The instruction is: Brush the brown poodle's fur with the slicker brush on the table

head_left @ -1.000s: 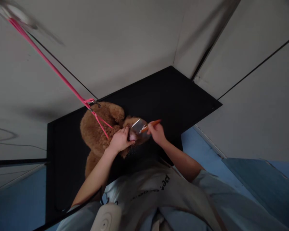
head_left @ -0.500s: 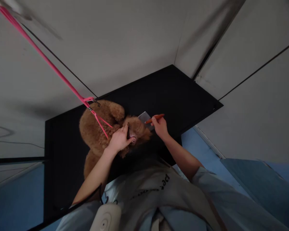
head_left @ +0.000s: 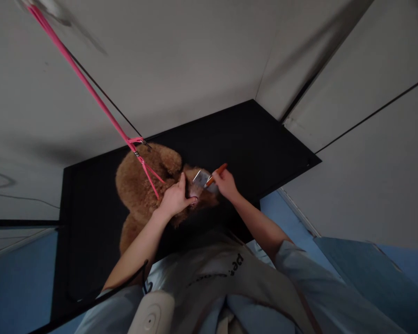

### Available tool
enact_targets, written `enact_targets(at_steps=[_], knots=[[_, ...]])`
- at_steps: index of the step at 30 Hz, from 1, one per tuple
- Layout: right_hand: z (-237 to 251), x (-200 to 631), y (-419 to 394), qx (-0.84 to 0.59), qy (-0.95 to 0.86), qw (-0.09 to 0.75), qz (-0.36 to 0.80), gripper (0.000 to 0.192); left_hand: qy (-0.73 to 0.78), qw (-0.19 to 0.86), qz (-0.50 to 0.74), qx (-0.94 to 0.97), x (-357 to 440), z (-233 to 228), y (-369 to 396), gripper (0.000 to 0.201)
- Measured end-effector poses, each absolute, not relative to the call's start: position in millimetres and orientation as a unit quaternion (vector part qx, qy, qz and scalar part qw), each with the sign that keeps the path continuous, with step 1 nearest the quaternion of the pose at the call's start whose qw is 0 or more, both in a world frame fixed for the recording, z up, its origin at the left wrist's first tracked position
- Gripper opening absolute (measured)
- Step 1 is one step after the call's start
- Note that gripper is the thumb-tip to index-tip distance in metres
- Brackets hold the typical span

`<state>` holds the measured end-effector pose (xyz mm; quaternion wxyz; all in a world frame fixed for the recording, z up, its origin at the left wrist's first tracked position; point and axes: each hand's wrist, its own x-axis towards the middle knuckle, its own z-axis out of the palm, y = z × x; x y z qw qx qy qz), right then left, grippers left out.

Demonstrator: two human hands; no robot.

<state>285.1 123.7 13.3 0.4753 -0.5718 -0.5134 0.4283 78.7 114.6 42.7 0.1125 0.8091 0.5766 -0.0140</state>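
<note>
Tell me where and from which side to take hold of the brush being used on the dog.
Probably by the orange handle of the brush, from the right. It sticks out up and to the right, where the right hand grips it, while the metal head lies against the dog beside the left hand.

Bare black tabletop (head_left: 251,139) right of dog (head_left: 139,190); taut pink leash (head_left: 90,90) barring the left.

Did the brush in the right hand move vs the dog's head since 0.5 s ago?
Yes. The brush in the right hand has come back in over the dog's head, beside the left hand; earlier it sat off the head's far edge.
</note>
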Motion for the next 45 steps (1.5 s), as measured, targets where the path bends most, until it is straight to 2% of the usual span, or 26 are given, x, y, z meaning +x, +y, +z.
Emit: enact_targets(at_steps=[3,7,11,16,20,24,29,33,36,38,41,45], knots=[[17,287,125,-0.585,-0.499,0.53,0.358,0.024,0.572,0.115,-0.037,0.811,78,46,117,0.104],[17,286,126,-0.557,-0.557,0.442,0.429,0.024,0.568,0.131,-0.064,0.81,77,48,123,0.102],[17,288,129,-0.606,-0.506,0.511,0.339,0.024,0.558,0.148,-0.073,0.814,77,50,130,0.096],[18,288,130,-0.571,-0.559,0.422,0.429,0.024,0.548,0.172,-0.083,0.814,78,55,134,0.093],[20,290,132,-0.618,-0.532,0.473,0.333,0.023,0.542,0.174,-0.077,0.818,78,57,135,0.091],[20,288,133,-0.543,-0.588,0.392,0.454,0.022,0.542,0.198,-0.084,0.812,78,57,135,0.087],[19,289,136,-0.587,-0.518,0.49,0.385,0.023,0.54,0.184,-0.083,0.817,77,57,134,0.086],[11,286,132,-0.523,-0.539,0.427,0.503,0.026,0.53,0.195,-0.085,0.821,77,59,135,0.064],[5,281,124,-0.562,-0.451,0.519,0.46,0.025,0.527,0.177,-0.089,0.826,75,59,138,0.046],[3,279,116,-0.54,-0.42,0.551,0.478,0.027,0.525,0.171,-0.091,0.829,73,57,141,0.04],[0,278,105,-0.504,-0.361,0.536,0.573,0.033,0.53,0.16,-0.094,0.827,70,52,146,0.037],[-5,274,87,-0.528,-0.255,0.644,0.492,0.035,0.553,0.139,-0.101,0.815,69,48,152,0.041]])
